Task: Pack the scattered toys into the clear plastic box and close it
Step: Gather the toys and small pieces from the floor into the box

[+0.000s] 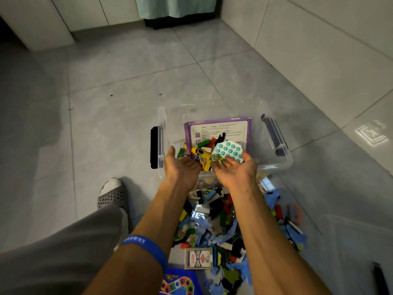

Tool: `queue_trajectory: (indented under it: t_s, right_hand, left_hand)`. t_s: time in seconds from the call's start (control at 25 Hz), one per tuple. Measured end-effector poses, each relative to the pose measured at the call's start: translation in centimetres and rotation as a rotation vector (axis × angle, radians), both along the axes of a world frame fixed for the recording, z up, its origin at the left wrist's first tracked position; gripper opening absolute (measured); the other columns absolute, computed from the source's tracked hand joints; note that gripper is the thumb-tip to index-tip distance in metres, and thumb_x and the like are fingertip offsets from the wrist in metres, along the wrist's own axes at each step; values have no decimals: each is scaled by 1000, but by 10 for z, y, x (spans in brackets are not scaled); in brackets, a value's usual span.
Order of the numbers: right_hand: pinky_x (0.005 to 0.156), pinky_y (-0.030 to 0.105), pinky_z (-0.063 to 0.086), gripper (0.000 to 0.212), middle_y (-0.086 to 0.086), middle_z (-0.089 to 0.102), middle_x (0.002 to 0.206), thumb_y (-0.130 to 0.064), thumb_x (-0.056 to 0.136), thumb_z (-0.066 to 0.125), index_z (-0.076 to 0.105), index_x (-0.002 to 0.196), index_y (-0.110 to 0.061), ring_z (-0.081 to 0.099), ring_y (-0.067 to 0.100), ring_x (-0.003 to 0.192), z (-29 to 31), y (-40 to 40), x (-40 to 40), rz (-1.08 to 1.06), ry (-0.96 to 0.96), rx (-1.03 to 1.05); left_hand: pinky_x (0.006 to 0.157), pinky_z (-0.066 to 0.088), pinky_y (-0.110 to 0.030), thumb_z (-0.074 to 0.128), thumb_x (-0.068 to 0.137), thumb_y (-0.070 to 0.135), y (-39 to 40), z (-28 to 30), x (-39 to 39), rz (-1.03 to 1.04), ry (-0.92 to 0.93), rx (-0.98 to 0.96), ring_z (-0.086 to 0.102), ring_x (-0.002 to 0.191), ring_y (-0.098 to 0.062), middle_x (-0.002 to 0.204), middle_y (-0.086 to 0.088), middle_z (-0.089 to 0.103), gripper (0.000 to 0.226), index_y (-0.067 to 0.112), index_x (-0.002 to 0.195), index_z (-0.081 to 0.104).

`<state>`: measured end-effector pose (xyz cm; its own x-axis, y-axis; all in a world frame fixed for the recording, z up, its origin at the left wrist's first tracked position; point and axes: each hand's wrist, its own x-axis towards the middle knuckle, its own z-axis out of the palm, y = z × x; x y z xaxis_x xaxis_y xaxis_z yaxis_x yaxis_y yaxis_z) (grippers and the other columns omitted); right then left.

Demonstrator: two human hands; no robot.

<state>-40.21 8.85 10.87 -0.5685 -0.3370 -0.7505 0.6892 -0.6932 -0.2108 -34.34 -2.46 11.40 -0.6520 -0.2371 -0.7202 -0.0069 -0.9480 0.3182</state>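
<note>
The clear plastic box (276, 165) stands open on the floor, black latches on both ends. Inside lie a purple game box (221, 128), a white board with teal bumps (228, 151), a yellow toy (198, 153) and coloured blocks. My left hand (180, 167) and my right hand (236, 169) are held palm up, side by side, over the box's near edge, fingers relaxed. Small clear marbles (215, 158) sit at the right fingertips. A heap of scattered toys (214, 220), blocks and blue scraps, lies on the floor below my forearms.
A card pack (198, 258) and a blue game board (180, 283) lie near the bottom edge. My foot in a grey slipper (112, 194) is left of the box. A black object (380, 277) sits at the bottom right. White walls and cabinets border the tiled floor.
</note>
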Motion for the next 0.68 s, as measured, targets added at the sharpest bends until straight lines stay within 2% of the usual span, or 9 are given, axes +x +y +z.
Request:
queue_trajectory:
  t_s: [0.12, 0.2, 0.28, 0.36, 0.44, 0.48, 0.56, 0.64, 0.68]
  right_hand:
    - [111, 48, 28, 70, 25, 27, 151, -41, 94, 44, 26, 145, 2, 28, 39, 138, 1, 3, -2, 6, 11, -17]
    - [112, 46, 29, 66, 24, 31, 149, -40, 94, 45, 31, 142, 4, 30, 38, 138, -2, 6, 0, 12, 29, -23]
    - [108, 46, 37, 57, 24, 47, 140, -39, 95, 43, 45, 133, 5, 44, 36, 130, -6, 12, 7, 28, 72, 2]
    - [95, 43, 49, 47, 19, 64, 119, -37, 96, 42, 59, 117, 2, 61, 31, 110, -13, 21, 19, 13, 120, 47]
    - [79, 37, 52, 38, 12, 70, 97, -34, 95, 43, 65, 100, -3, 65, 24, 88, -24, 34, 30, -27, 144, 116]
    - [74, 35, 51, 34, 10, 67, 88, -32, 95, 44, 65, 93, -5, 63, 22, 80, -33, 42, 35, -37, 139, 165]
    - [69, 34, 48, 30, 9, 64, 82, -31, 94, 46, 64, 89, -8, 59, 21, 73, -53, 58, 41, 14, 151, 289]
    - [68, 35, 50, 28, 10, 68, 88, -29, 95, 47, 65, 96, -8, 62, 22, 75, -81, 71, 45, 166, 198, 447]
    - [69, 35, 51, 24, 10, 70, 94, -26, 95, 49, 66, 99, -10, 64, 23, 79, -95, 75, 47, 291, 258, 552]
  left_hand:
    - [112, 26, -39, 33, 96, 51, 1, 1, 3, -12, -11, -8, 32, 138, -34, 147, -26, 32, 77, -11, 142, 25]
    - [113, 28, -40, 33, 96, 52, -3, -5, 6, -21, 14, -21, 34, 137, -34, 148, -25, 33, 77, -9, 142, 28]
    - [107, 39, -39, 35, 96, 51, -3, -16, 15, -62, 58, -89, 48, 128, -32, 139, -23, 48, 69, -5, 137, 41]
    - [89, 50, -33, 39, 95, 47, 1, -29, 30, -110, 93, -175, 65, 105, -26, 117, -16, 66, 57, 1, 122, 59]
    - [73, 52, -29, 42, 94, 43, 8, -42, 47, -170, 60, -246, 69, 79, -21, 93, -11, 72, 46, 5, 103, 66]
    - [70, 51, -29, 43, 94, 42, 11, -49, 54, -209, 23, -277, 68, 73, -20, 87, -11, 72, 44, 5, 97, 67]
    - [73, 50, -32, 43, 94, 44, 15, -67, 64, -328, -52, -378, 66, 73, -21, 87, -11, 71, 45, 6, 95, 68]
    - [74, 54, -34, 45, 95, 46, 20, -91, 68, -435, -127, -538, 68, 79, -23, 93, -12, 72, 45, 8, 102, 67]
    - [72, 56, -33, 51, 93, 40, 22, -104, 69, -456, -143, -625, 68, 80, -23, 93, -11, 72, 38, 8, 105, 66]
